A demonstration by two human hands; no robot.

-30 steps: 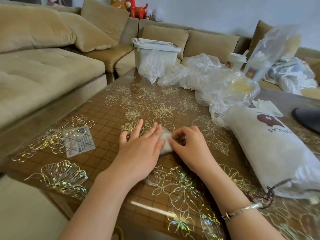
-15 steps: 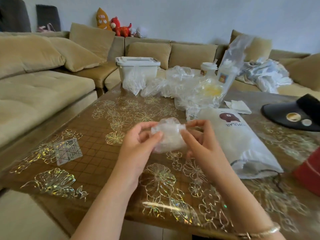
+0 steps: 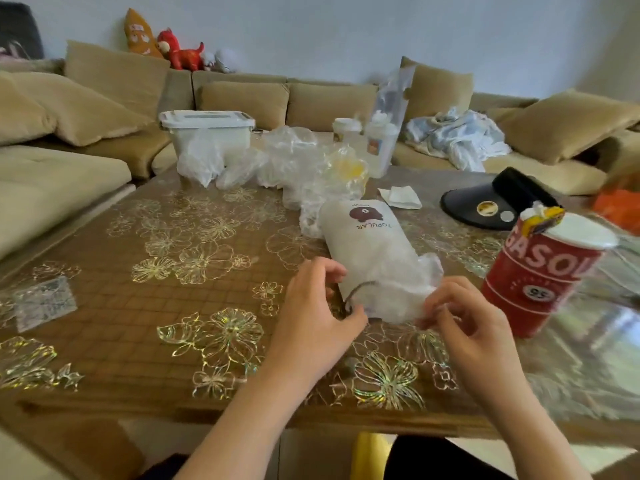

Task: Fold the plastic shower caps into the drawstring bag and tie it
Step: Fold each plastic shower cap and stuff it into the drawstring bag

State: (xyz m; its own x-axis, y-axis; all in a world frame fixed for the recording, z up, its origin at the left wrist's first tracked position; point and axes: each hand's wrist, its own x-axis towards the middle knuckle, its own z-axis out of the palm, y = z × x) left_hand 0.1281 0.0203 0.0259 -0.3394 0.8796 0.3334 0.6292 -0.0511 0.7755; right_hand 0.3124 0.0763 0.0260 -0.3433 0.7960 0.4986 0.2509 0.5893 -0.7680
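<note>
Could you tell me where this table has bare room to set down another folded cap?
The widest bare patch is on the table, between the small clear packet and the drawstring bag. The far middle is crowded with loose plastic caps. To the right, the red can and black visor leave little room.

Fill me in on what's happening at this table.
A person is packing plastic shower caps into a white drawstring bag that lies on the table. The left hand grips the bag's open end by the dark cord, and the right hand pinches crumpled clear plastic bulging from the mouth. The bag is not tied yet. More loose caps sit heaped at the far side, and a red can stands to the right.
</note>
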